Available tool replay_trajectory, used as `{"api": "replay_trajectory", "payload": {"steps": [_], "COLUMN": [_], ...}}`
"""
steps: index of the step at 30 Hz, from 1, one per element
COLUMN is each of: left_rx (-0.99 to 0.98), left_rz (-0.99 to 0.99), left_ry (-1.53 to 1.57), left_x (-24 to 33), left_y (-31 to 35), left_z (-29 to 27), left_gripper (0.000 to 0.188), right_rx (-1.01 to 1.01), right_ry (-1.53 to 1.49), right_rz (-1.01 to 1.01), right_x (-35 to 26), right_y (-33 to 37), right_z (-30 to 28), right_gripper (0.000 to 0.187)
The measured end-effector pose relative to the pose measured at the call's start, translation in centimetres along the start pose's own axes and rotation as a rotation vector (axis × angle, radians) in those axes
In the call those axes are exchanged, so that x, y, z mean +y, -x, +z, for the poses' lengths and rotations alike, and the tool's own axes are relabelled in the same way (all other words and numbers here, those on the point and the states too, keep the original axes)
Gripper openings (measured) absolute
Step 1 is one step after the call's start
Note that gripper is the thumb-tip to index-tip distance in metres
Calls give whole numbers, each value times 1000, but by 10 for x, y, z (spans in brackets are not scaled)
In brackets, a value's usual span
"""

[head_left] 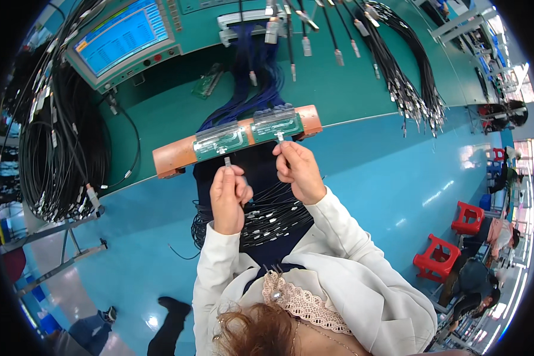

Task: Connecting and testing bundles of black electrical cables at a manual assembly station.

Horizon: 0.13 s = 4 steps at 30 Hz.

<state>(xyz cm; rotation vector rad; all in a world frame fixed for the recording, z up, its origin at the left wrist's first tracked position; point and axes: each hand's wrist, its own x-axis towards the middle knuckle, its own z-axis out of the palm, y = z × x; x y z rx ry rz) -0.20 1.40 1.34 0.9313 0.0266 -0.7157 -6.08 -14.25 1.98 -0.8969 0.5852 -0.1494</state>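
Note:
My left hand (228,196) pinches a small silvery cable connector (227,161), its tip just below the left green circuit board (221,140). Closed around another cable connector (280,137) is my right hand (301,171), at the lower edge of the right green circuit board (277,125); whether it is fully seated there I cannot tell. Both boards sit on a copper-coloured bar (175,156) along the bench edge. Blue wires (243,89) run from the boards to the back. A bundle of black cables (273,225) with silvery ends lies across my lap.
A tester with a lit screen (124,38) stands at the back left of the green bench (344,89). Coiled black cables (59,154) hang at the left, with more cables (397,65) at the back right. Red stools (438,258) and other people are to the right.

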Motion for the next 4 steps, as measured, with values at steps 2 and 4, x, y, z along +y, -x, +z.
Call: {"api": "replay_trajectory", "payload": {"steps": [2, 4], "left_rx": [-8, -15], "left_rz": [-12, -32], "left_ry": [28, 107], "left_x": [0, 0], "left_y": [-1, -3], "left_z": [1, -2], "left_gripper": [22, 22], "right_rx": [20, 22], "right_ry": [-1, 10], "right_rz": [-15, -20], "right_x": [1, 3], "right_y": [-1, -2], "right_z": [1, 1], "right_gripper": [23, 22]}}
